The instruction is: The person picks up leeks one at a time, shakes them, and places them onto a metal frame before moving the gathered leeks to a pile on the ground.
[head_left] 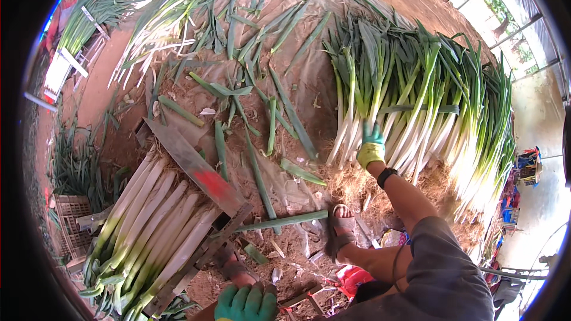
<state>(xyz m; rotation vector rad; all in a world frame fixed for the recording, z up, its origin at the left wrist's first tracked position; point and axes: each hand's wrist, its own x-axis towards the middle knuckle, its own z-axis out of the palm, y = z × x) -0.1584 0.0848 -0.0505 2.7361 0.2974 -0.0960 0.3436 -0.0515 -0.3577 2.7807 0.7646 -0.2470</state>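
My right hand (372, 147), in a yellow and teal glove, reaches out to a large row of leeks (410, 89) on the right. Its fingers are stretched out and touch the white stalks near the roots; no firm grip shows. At the lower edge my left hand (245, 304), in a green glove with dark-stained fingers, is closed; whatever it may hold is hidden. Close to it on the left, trimmed leeks (151, 220) lie side by side against a metal plate (196, 163) with a red patch, set on a frame.
Cut leek leaves (273, 122) litter the brown ground sheet. More leeks (160, 18) are piled at the far left, where a person (65, 9) is partly visible. A plastic crate (71, 226) stands left, and a red bag (355, 279) lies by my sandalled foot (343, 232).
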